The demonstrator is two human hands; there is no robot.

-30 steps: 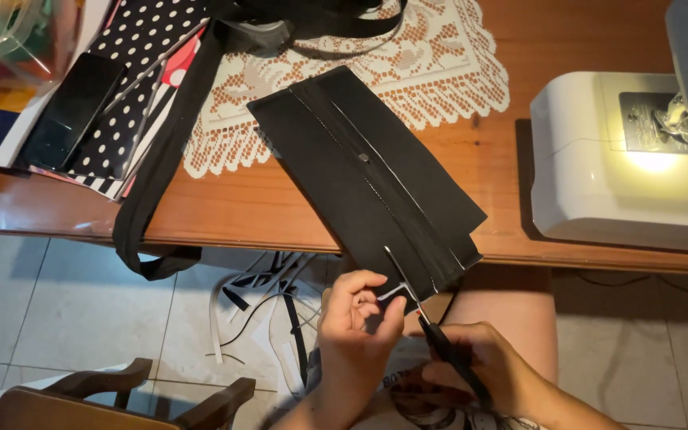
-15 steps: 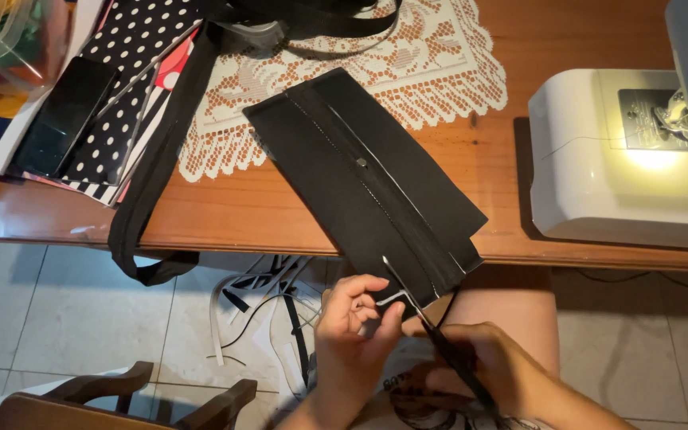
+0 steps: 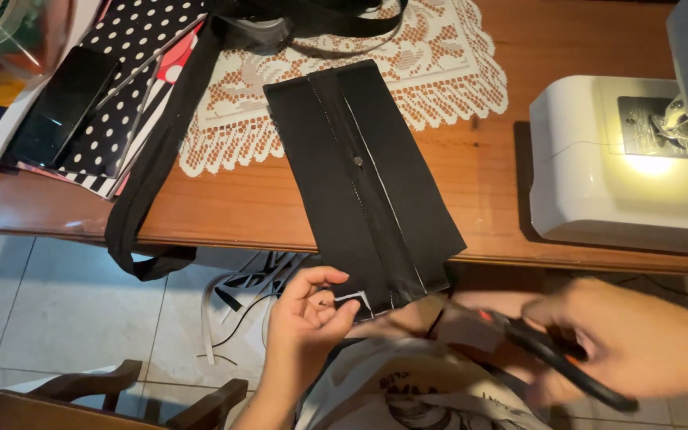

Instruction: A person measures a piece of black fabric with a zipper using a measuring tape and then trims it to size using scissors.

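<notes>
Overhanging the table, black fabric (image 3: pixel 360 183) meets left hand (image 3: pixel 306 314).

Matt black cloth piece (image 3: pixel 364 183) lies on a glossy, smooth wooden table (image 3: pixel 511 175); lace doily (image 3: pixel 431 56) looks openwork; sewing machine (image 3: pixel 599 159) smooth white plastic.

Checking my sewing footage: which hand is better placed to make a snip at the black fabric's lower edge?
Probably the right hand: it grips the scissors, while the left hand pinches the black fabric hem.
</notes>
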